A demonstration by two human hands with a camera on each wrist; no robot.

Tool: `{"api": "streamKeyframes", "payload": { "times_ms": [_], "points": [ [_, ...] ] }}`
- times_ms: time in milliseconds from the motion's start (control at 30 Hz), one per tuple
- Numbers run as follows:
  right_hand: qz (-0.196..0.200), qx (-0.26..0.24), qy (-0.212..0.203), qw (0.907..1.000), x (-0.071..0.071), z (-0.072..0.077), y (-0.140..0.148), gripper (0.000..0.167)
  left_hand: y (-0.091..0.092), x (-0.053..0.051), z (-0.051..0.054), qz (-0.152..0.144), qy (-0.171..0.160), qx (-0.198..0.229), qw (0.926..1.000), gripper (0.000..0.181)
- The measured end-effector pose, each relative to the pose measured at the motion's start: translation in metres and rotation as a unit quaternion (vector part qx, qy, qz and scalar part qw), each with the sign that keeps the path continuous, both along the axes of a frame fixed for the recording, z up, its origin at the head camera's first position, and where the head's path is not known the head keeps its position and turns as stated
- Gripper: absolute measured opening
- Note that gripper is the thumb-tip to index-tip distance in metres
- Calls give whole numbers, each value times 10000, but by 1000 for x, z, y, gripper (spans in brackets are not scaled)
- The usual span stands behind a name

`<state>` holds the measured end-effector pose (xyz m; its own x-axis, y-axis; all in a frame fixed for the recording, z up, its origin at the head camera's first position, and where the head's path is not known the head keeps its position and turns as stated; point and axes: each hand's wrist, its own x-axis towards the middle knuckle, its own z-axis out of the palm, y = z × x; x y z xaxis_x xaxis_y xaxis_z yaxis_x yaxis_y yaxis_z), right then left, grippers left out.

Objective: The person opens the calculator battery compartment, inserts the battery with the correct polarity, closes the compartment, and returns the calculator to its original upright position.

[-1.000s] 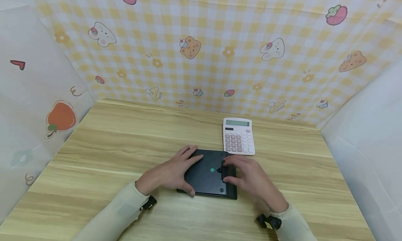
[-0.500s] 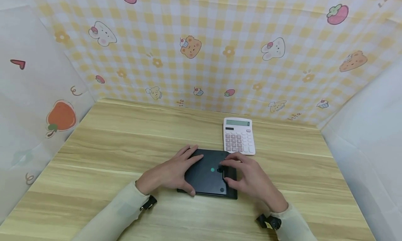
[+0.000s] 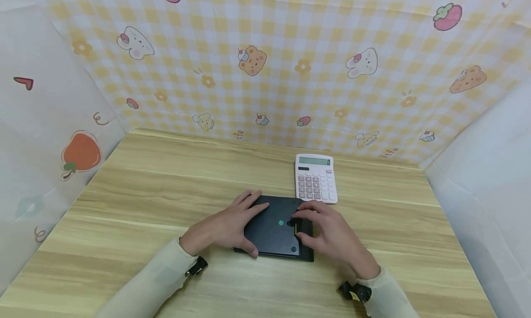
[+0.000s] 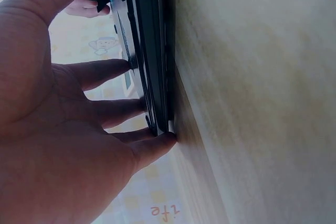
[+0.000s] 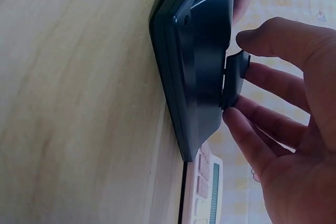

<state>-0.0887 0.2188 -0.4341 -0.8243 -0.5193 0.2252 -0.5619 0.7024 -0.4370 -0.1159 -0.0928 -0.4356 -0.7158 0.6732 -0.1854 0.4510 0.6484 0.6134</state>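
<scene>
A flat black device (image 3: 271, 235) lies underside up on the wooden table, with a green dot and round feet on its back. My left hand (image 3: 234, 226) rests on its left part, fingers spread and fairly straight; the thumb is at the near edge. In the left wrist view, the fingertips (image 4: 125, 65) touch the device's side. My right hand (image 3: 332, 232) holds a small black cover (image 5: 236, 80) between thumb and fingers at the device's right part. A narrow gap shows under this cover in the right wrist view. In the head view, a yellow strip shows beside the right fingers.
Just behind the device, a pink-and-white calculator (image 3: 316, 177) lies face up, close to its far right corner. The wooden table (image 3: 166, 170) meets a yellow checked cloth (image 3: 282, 92) at the back. White cloth hangs on both sides.
My right fingers have shifted slightly at the cover, and a yellow strip has come into sight there. The left hand and the device have stayed in place.
</scene>
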Motion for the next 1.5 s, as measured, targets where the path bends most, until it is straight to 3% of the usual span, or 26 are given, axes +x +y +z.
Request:
{"api": "streamKeyframes", "payload": {
  "times_ms": [600,900,1100,1500],
  "points": [
    [-235,-242,-371,9987,0,1,-1,39,1,0,2,36,-43,-31,10000,117],
    [71,34,125,9999,0,-5,-3,45,1,1,0,41,-36,-89,9999,116],
    [240,-27,421,9988,0,-10,-3,37,2,1,0,29,-27,-78,10000,116],
    [190,-45,351,9992,0,-7,-1,32,1,0,0,39,-31,-59,10000,117]
  ]
}}
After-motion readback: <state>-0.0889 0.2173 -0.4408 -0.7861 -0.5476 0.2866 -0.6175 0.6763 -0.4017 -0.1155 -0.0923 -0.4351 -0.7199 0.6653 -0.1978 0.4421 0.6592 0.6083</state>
